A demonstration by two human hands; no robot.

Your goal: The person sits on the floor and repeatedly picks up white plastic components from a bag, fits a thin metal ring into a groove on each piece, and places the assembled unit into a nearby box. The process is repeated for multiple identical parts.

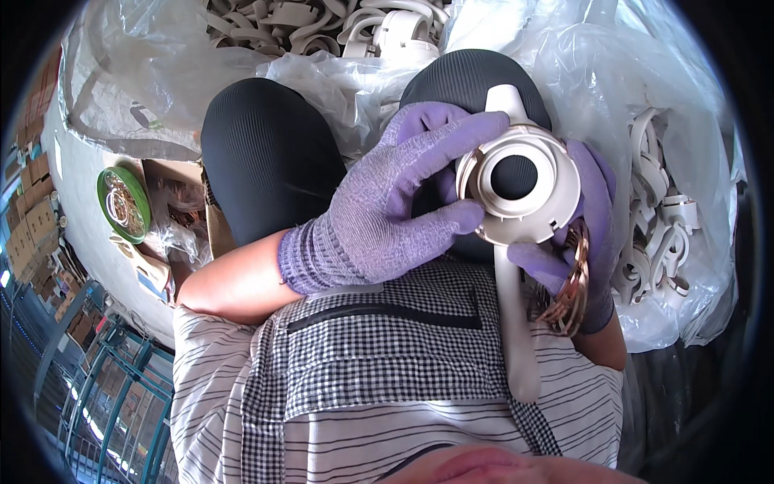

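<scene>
Both my hands wear purple knit gloves. Between them, above my lap, is an off-white plastic ring-shaped part (pixel 536 211) with a round opening, a short stub at its far side and a long handle (pixel 522 355) reaching toward my chest. My left hand (pixel 375 202) pinches the part's left rim with thumb and forefinger. A thin copper-coloured band (pixel 465 173) shows along that rim. Around the right side of the part curls my right hand (pixel 595 210), its thumb on the near edge. From this hand hangs a bunch of copper-coloured rings (pixel 574 297).
A clear plastic bag (pixel 693 319) on the right holds several off-white plastic parts (pixel 665 234). More such parts (pixel 302 28) lie in plastic at the far side. To the left are a green round tray (pixel 139 192) of small copper-coloured pieces and an open cardboard box (pixel 179 171).
</scene>
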